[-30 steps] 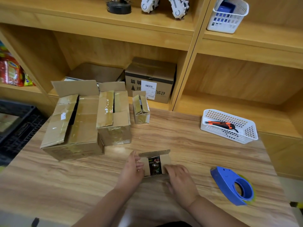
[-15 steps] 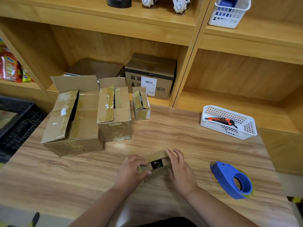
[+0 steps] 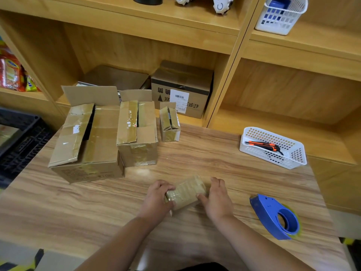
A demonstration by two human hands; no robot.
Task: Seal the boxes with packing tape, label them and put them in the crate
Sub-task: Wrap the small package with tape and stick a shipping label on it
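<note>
A small cardboard box [image 3: 186,190], covered in old brown tape, lies closed on the wooden table [image 3: 205,159] between my hands. My left hand [image 3: 157,198] grips its left end with curled fingers. My right hand [image 3: 217,198] holds its right end, thumb against the front. A blue tape dispenser [image 3: 275,217] lies on the table to the right of my right hand. Three more boxes stand further back: a large one [image 3: 88,137] with loose flaps, a medium one [image 3: 136,132] and a little one [image 3: 169,124]. A black crate [image 3: 19,141] sits off the table's left edge.
A white basket [image 3: 273,148] holding an orange-and-black utility knife [image 3: 263,145] stands at the table's right back. Wooden shelves behind hold a labelled carton [image 3: 182,89], another white basket [image 3: 281,13] and snack packets [image 3: 11,73] at the far left.
The small box's flaps were open and showed its contents. Both hands folded them down, and the box now lies closed and tilted between my hands.
</note>
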